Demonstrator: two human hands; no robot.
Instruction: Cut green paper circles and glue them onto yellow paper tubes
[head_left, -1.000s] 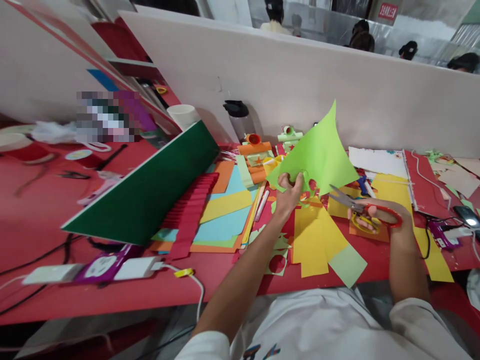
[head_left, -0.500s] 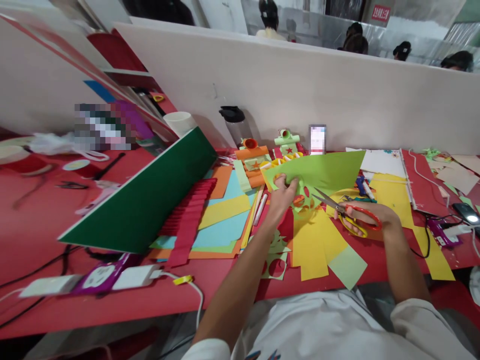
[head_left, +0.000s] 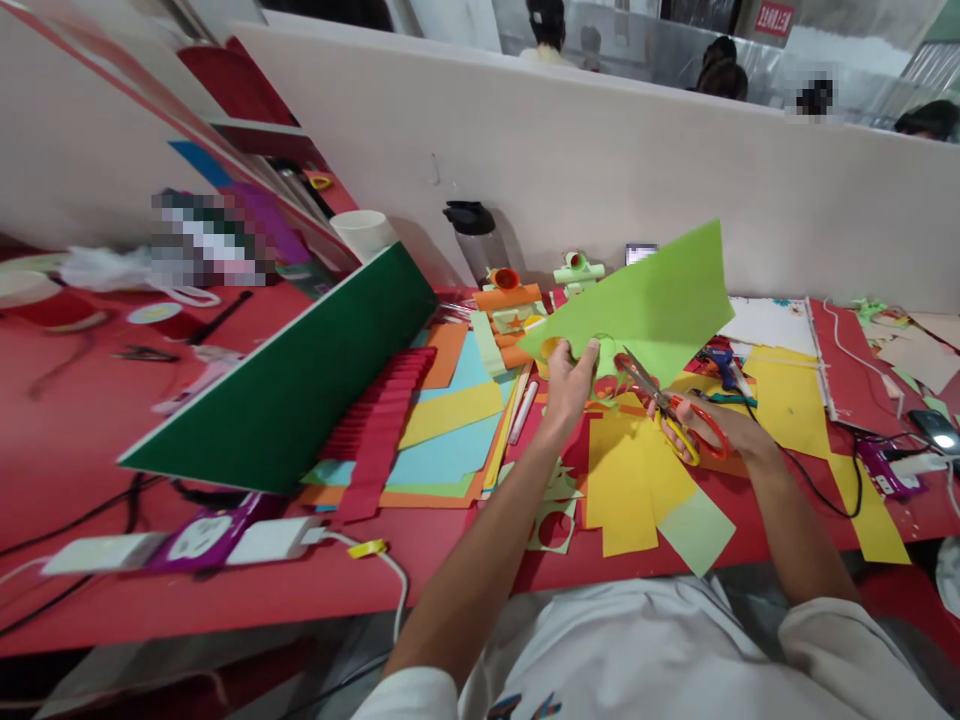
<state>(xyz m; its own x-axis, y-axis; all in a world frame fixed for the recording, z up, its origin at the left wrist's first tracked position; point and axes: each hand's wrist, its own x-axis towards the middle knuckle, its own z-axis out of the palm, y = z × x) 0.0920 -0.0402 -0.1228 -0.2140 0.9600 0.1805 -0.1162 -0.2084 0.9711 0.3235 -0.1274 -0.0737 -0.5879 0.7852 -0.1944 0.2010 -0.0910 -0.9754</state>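
Lime-green paper sheet (head_left: 649, 300) held up at a tilt above a red tabletop (head_left: 300, 600), its lower edge cut ragged. The person's left hand (head_left: 570, 378) pinched it at the lower left corner between thumb and fingers. The right hand (head_left: 721, 416) had its fingers curled through the red and yellow handles of scissors (head_left: 660, 400), blades pointing at the ragged edge; I could not tell whether they touched it. Yellow paper (head_left: 622, 480) lay below. Beyond the white partition (head_left: 570, 140), a red sign (head_left: 773, 18) carried white characters too small to read surely. At the table's near left, a purple packet (head_left: 202, 535) bore a white patch, its print illegible.
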